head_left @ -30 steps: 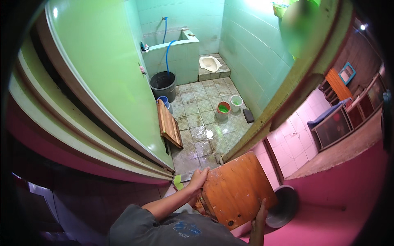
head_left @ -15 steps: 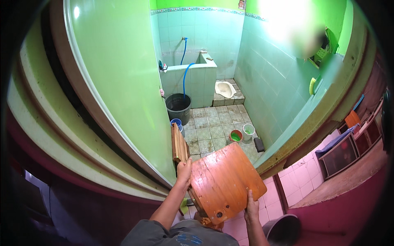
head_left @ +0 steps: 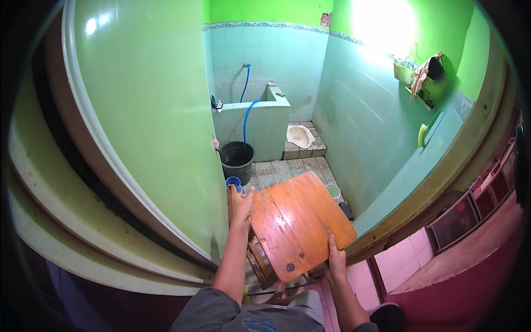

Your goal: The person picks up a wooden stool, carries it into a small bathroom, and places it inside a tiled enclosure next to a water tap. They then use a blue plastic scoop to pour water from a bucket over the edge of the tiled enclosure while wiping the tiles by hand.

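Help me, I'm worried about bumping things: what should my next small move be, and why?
Probably pause and look around the wooden stool before lowering it: its top hides part of the tiled floor, and a white bucket shows just past its far right edge in this view. Your right hand grips its right side.

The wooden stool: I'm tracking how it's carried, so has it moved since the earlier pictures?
Yes. The wooden stool has moved forward: its far edge now appears much nearer the fixed squat toilet in the view.
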Tool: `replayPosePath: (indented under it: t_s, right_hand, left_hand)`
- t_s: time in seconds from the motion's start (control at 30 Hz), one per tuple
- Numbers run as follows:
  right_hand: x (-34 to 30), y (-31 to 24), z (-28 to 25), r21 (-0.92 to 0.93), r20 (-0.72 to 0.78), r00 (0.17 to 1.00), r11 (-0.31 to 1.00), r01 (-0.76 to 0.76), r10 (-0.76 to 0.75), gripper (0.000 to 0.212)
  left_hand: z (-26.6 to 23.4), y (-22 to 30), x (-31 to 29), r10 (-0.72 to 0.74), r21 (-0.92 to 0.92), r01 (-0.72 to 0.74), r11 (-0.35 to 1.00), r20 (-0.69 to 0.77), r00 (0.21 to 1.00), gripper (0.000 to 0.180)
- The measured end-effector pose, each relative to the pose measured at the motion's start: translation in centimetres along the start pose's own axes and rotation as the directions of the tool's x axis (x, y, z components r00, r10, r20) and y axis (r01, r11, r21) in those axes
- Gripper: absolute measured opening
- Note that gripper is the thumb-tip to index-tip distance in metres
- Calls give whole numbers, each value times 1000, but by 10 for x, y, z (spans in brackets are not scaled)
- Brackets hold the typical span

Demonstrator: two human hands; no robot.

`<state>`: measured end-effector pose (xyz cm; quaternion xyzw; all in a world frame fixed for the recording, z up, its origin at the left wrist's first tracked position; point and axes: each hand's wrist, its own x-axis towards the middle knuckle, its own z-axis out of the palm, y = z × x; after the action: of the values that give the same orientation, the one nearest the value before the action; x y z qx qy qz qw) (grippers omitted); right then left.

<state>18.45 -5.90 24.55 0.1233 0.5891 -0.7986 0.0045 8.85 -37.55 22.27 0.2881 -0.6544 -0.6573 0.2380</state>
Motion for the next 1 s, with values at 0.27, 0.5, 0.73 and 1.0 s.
replayPosePath:
  t_s: [0.27, 0.5, 0.73, 1.0]
  right_hand:
    - [76, -13, 45, 87, 146, 989, 996, 19, -32, 45]
    - [165, -9, 65, 169, 236, 972, 986, -16, -25, 42]
    - [294, 1, 75, 282, 343, 937, 944, -170, 66, 52]
    - [386, -12, 82, 254, 449, 885, 932, -258, 122, 45]
  left_hand:
    - [4, 1, 56, -83, -174, 68, 982, -82, 993, 40]
    - [29, 1, 80, -69, -245, 66, 967, -7, 998, 29]
    - [65, -29, 123, 27, -386, -21, 922, 9, 1000, 30]
    - [105, 18, 98, -152, -533, 131, 836, 6, 988, 13]
